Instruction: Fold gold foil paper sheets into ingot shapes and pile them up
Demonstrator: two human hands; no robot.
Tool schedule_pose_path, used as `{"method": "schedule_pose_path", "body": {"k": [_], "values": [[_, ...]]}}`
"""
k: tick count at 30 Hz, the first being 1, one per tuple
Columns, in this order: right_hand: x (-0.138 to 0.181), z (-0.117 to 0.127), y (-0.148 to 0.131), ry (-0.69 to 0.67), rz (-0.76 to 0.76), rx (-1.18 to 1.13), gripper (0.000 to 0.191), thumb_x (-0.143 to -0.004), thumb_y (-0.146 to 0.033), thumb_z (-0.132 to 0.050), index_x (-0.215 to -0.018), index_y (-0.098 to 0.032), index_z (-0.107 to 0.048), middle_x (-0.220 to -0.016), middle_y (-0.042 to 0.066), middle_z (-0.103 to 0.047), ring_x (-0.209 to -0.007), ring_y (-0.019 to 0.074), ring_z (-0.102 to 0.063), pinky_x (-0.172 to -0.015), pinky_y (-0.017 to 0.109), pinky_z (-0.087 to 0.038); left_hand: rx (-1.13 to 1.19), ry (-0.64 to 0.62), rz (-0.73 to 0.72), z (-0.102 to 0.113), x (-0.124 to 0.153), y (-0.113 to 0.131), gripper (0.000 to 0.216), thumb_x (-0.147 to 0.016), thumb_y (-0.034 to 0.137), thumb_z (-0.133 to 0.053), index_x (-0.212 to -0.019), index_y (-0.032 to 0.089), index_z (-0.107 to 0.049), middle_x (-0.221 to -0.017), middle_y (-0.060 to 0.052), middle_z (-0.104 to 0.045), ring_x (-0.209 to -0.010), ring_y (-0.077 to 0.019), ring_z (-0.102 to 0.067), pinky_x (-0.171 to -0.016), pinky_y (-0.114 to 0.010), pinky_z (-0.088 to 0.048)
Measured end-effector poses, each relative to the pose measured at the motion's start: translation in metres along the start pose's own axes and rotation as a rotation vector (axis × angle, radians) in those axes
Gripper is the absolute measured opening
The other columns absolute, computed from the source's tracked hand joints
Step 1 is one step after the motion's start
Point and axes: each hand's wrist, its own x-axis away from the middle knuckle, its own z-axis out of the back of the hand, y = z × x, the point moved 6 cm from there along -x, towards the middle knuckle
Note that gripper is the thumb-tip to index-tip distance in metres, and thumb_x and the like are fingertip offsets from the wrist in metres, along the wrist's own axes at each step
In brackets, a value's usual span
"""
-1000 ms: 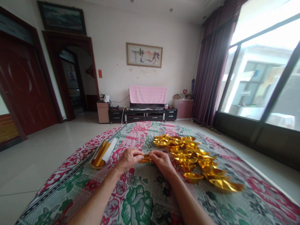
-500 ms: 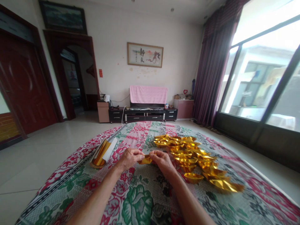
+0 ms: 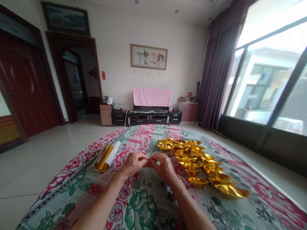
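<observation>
Between my two hands is a small piece of gold foil paper (image 3: 147,164), mostly covered by my fingers. My left hand (image 3: 134,163) is closed, pinching its left side. From the other side my right hand (image 3: 163,165) pinches it too, and the fingertips of both hands almost meet. Just right of my hands lie several folded gold paper ingots (image 3: 192,165), boat-shaped and shiny, in rough rows. To the left rests a curled stack of gold and white paper sheets (image 3: 105,157).
A flowered cloth (image 3: 141,209) in red, green and grey covers the round table under my hands. Past its far edge stand a low black TV cabinet (image 3: 148,120) and a screen draped with a pink cloth (image 3: 152,96). A large window (image 3: 263,80) is on the right.
My right hand has shifted slightly left, so the fingertips are closer together. Less of the gold foil paper shows between them. The ingots and the sheet stack stay put.
</observation>
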Motion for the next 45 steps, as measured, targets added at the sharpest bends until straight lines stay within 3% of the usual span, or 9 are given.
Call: {"method": "schedule_pose_path", "body": {"k": [4, 9, 14, 33, 38, 42, 45], "values": [[0.003, 0.001, 0.004, 0.043, 0.004, 0.007, 0.012, -0.080, -0.019, -0.056, -0.078, -0.022, -0.067, -0.075, 0.001, -0.065, -0.075, 0.0141, -0.057, -0.074, 0.025, -0.038, -0.025, -0.004, -0.091, -0.002, 0.001, 0.006, 0.020, -0.072, 0.036, -0.062, -0.079, 0.019, -0.071, -0.076, -0.003, -0.067, -0.075, -0.0148, -0.059, -0.069, -0.022, -0.043], [0.005, 0.001, 0.008, 0.048, -0.027, 0.010, 0.012, -0.080, -0.018, -0.054, -0.075, -0.020, -0.065, -0.075, 0.001, -0.064, -0.074, 0.0139, -0.056, -0.072, 0.024, -0.039, 0.023, 0.059, -0.006, 0.003, 0.001, -0.005, 0.021, -0.068, 0.025, -0.063, -0.088, 0.019, -0.067, -0.087, -0.003, -0.068, -0.082, -0.0152, -0.061, -0.074, -0.022, -0.046], [0.006, 0.001, 0.010, 0.060, -0.037, 0.008, 0.013, -0.081, -0.018, -0.053, -0.075, -0.020, -0.064, -0.074, 0.001, -0.063, -0.074, 0.0136, -0.056, -0.072, 0.024, -0.038, 0.028, 0.052, 0.002, 0.006, 0.001, -0.007, 0.015, -0.070, 0.022, -0.059, -0.081, 0.019, -0.068, -0.084, -0.002, -0.069, -0.080, -0.0146, -0.062, -0.074, -0.021, -0.046], [0.006, 0.005, 0.004, 0.064, -0.014, 0.030, 0.015, -0.081, -0.020, -0.051, -0.073, -0.020, -0.064, -0.072, 0.001, -0.063, -0.071, 0.0134, -0.055, -0.070, 0.025, -0.037, 0.154, 0.009, 0.182, 0.003, 0.004, -0.017, 0.024, -0.070, 0.032, -0.057, -0.082, 0.016, -0.070, -0.071, -0.002, -0.068, -0.064, -0.0133, -0.058, -0.059, -0.020, -0.041], [0.005, 0.005, 0.004, 0.037, -0.007, 0.064, 0.016, -0.082, -0.019, -0.051, -0.073, -0.021, -0.064, -0.072, 0.001, -0.063, -0.073, 0.0137, -0.055, -0.074, 0.026, -0.034, 0.133, -0.003, 0.207, 0.003, 0.005, -0.018, 0.026, -0.071, 0.034, -0.056, -0.083, 0.016, -0.071, -0.071, -0.002, -0.069, -0.065, -0.0145, -0.059, -0.059, -0.021, -0.042], [0.004, 0.004, -0.001, 0.008, 0.026, 0.098, 0.012, -0.083, -0.023, -0.054, -0.085, -0.025, -0.066, -0.075, -0.001, -0.063, -0.077, 0.0143, -0.054, -0.078, 0.028, -0.031, 0.121, -0.011, 0.200, 0.002, 0.005, -0.018, 0.027, -0.071, 0.036, -0.057, -0.084, 0.016, -0.071, -0.075, -0.003, -0.070, -0.070, -0.0158, -0.061, -0.063, -0.022, -0.043], [0.003, 0.001, -0.003, -0.020, 0.060, 0.122, 0.015, -0.085, -0.026, -0.053, -0.081, -0.027, -0.067, -0.070, -0.001, -0.061, -0.075, 0.0139, -0.052, -0.078, 0.029, -0.030, 0.149, -0.027, 0.162, -0.001, 0.003, -0.016, 0.026, -0.071, 0.035, -0.058, -0.082, 0.015, -0.071, -0.078, -0.005, -0.070, -0.073, -0.0163, -0.062, -0.067, -0.023, -0.045]]}}
